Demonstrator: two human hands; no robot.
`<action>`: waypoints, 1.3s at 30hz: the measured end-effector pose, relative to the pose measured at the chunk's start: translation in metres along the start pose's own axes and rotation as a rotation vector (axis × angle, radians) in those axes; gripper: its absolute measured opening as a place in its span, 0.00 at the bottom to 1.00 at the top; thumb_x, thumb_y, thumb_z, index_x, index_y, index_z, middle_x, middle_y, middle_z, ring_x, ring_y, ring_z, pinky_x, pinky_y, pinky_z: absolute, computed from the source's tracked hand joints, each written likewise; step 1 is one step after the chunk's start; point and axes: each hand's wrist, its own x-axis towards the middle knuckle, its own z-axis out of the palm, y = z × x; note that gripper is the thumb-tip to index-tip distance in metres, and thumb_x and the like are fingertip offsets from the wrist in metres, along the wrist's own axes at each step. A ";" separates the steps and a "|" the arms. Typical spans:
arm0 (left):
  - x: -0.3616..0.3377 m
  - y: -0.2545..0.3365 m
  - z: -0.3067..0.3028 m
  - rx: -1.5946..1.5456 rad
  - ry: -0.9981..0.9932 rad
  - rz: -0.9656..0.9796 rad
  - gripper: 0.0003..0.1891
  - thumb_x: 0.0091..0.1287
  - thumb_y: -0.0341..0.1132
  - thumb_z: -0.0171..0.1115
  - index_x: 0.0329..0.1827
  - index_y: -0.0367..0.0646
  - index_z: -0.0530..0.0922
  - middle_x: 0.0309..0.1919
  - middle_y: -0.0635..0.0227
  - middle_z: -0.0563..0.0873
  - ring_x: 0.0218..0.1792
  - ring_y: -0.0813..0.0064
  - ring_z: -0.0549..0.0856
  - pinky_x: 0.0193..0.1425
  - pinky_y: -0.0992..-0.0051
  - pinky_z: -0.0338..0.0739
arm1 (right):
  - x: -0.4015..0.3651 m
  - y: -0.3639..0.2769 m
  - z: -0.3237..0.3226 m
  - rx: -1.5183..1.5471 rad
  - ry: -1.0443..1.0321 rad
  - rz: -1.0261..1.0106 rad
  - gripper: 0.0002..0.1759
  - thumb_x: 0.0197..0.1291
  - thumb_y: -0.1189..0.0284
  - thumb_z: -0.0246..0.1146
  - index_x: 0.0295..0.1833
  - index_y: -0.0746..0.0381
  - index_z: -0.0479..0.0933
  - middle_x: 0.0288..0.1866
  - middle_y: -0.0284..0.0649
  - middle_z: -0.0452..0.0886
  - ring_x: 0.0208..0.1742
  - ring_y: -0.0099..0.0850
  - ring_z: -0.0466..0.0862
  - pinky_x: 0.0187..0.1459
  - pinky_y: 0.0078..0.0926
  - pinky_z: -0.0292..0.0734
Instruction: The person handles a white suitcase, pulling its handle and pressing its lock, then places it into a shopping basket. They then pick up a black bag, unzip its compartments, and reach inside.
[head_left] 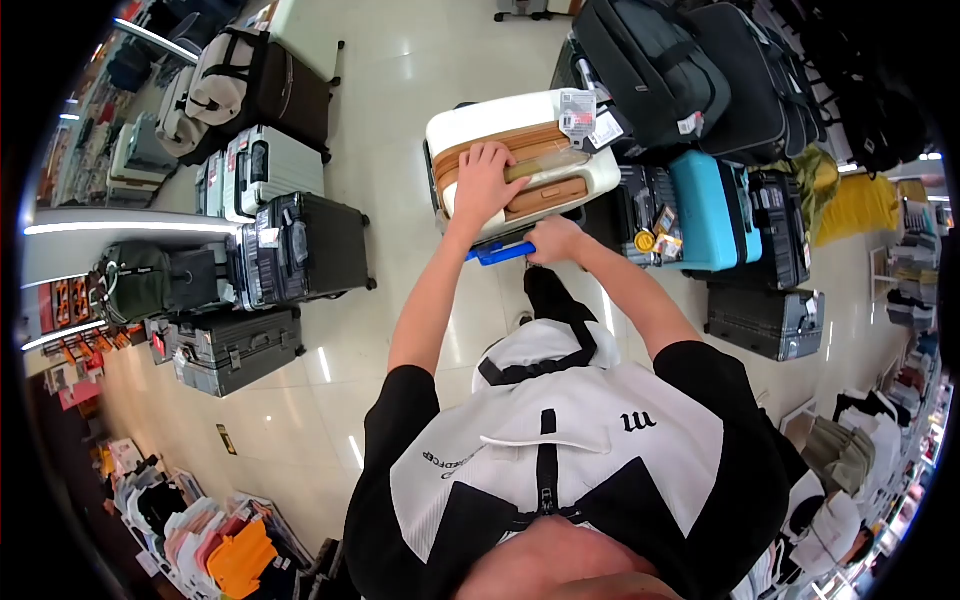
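A white and tan suitcase [450, 125] with paper tags stands in front of me, at the upper middle of the view. My left hand [487, 182] lies on its tan top, fingers apart, beside the handle. Below the suitcase's near edge, my right hand [555, 240] is closed round the end of a blue handle [505, 254]. What the blue handle belongs to is mostly hidden under the white suitcase.
Dark bags [655, 75] and a turquoise suitcase [712, 212] stand close on the right. More suitcases [312, 245] line the left side. Folded clothes [205, 530] are at the lower left, and pale tiled floor [385, 225] runs between the rows.
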 end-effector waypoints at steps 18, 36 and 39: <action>0.241 -0.180 0.008 0.113 -0.078 0.071 0.18 0.56 0.45 0.75 0.42 0.47 0.79 0.47 0.69 0.80 0.54 0.62 0.77 0.62 0.61 0.69 | 0.214 0.126 -0.130 0.116 0.101 -0.015 0.16 0.50 0.58 0.65 0.32 0.60 0.88 0.31 0.50 0.88 0.39 0.48 0.89 0.46 0.45 0.84; 0.454 -0.337 0.038 -0.014 -0.042 0.196 0.19 0.55 0.45 0.76 0.42 0.47 0.79 0.46 0.69 0.81 0.54 0.62 0.78 0.60 0.60 0.70 | 0.389 0.250 -0.251 0.074 0.200 0.161 0.17 0.50 0.53 0.64 0.30 0.55 0.86 0.27 0.48 0.86 0.32 0.48 0.88 0.43 0.47 0.83; 0.481 -0.355 0.036 -0.049 -0.059 0.198 0.19 0.55 0.45 0.77 0.43 0.47 0.80 0.47 0.68 0.81 0.55 0.62 0.77 0.61 0.60 0.70 | 0.410 0.254 -0.289 0.061 -0.011 0.285 0.20 0.54 0.51 0.64 0.40 0.56 0.88 0.36 0.49 0.89 0.43 0.47 0.89 0.51 0.45 0.83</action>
